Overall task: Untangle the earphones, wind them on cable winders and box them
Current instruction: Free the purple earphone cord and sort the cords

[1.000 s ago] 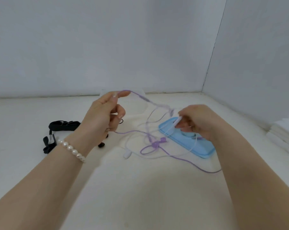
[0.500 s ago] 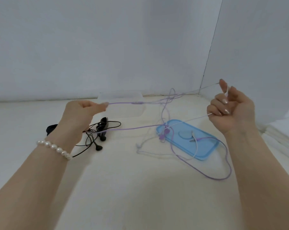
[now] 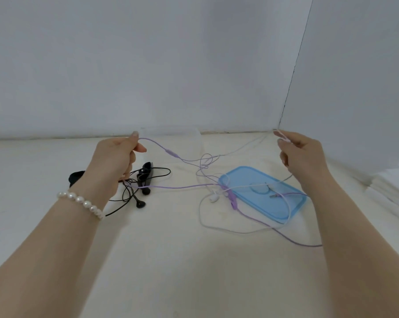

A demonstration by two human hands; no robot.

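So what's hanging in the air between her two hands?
In the head view, purple earphones from the left hand and white earphones from the right hand meet in a tangle.

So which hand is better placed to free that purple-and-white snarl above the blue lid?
Probably the right hand: it pinches the thin white earphone cable nearer the snarl.

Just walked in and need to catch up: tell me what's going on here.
A person is pulling apart tangled earphones. The left hand pinches the thin purple earphone cable, the right hand the thin white earphone cable; both cables cross in a knot above the flat blue plastic lid. The black earphones lie loose on the table.
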